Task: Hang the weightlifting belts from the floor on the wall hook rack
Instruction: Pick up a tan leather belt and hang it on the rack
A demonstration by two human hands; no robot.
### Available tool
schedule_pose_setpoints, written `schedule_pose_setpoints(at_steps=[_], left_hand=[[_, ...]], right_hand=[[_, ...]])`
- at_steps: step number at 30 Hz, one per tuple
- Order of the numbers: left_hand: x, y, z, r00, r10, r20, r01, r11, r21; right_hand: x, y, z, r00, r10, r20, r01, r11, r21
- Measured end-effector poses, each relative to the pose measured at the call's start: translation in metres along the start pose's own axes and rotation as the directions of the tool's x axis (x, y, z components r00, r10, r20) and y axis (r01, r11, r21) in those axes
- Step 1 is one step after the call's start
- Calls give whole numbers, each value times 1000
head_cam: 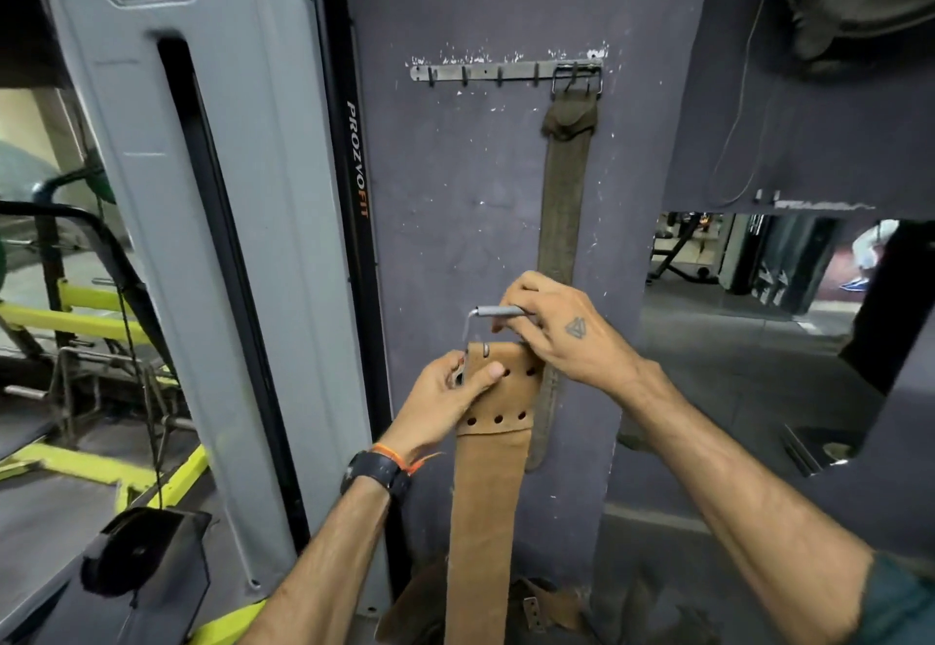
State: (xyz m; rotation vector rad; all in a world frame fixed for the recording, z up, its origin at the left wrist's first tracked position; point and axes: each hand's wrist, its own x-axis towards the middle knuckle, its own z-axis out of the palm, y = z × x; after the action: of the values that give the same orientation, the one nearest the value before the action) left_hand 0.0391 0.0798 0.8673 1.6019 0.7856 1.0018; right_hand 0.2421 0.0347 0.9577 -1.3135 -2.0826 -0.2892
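A tan suede weightlifting belt [488, 482] is being held upright in front of a purple-grey wall [455, 240], its lower length trailing down toward the floor [652, 543], where more tan leather [546, 604] is lying in a heap. The belt's punched upper end is being pinched by the left hand [450, 391], thumb lying across the holes and fingers curled behind the edge. The metal buckle [485, 323] at the top of the belt is being gripped by the right hand [561, 336], fingers closed around its roller bar. A black watch [377, 475] and an orange thread are being worn on the left wrist. A metal hook rack [506, 72] is being shown higher on the wall, well above both hands. An olive-green belt [561, 199] is hanging by its buckle from the rightmost hooks of the rack, its strap running down behind the right hand and the tan belt. The other hooks are being left bare. A grey machine shroud [202, 240] lettered PROZVOFIT is standing just left of the wall, and yellow-green machine frames [81, 310] are being seen beyond it. A mirror [759, 260] is being seen at the right.
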Motion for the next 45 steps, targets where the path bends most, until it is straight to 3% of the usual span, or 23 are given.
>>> schedule_pose_setpoints(at_steps=[2,4,9,14,18,23,33,38,41,45], left_hand=[[10,15,0,998,41,-41,-30,970,242],[28,27,1,995,80,-57,-55,936,348],[86,45,11,981,182,-61,-174,978,111],[169,67,29,914,323,-244,-293,944,153],[254,81,35,812,492,-314,-447,870,208],[351,109,38,799,476,-368,-439,879,185],[509,160,43,810,505,-298,-495,861,112],[576,187,45,765,572,-297,-587,808,44],[610,200,37,756,557,-343,-566,820,85],[653,211,13,721,512,-467,-511,848,141]], right_hand=[[13,4,1,994,88,66,-93,993,74],[27,16,2,985,142,95,-154,979,131],[71,53,-5,970,242,35,-242,933,266],[124,107,-12,936,347,-55,-260,790,555],[160,159,-19,934,357,2,-251,652,715],[194,230,-55,916,401,-1,-206,472,857],[300,335,-74,809,468,-355,-35,642,766],[352,371,-82,716,472,-514,12,729,685],[380,381,-89,686,458,-566,-28,793,608],[432,388,-99,721,380,-579,-157,904,398]])
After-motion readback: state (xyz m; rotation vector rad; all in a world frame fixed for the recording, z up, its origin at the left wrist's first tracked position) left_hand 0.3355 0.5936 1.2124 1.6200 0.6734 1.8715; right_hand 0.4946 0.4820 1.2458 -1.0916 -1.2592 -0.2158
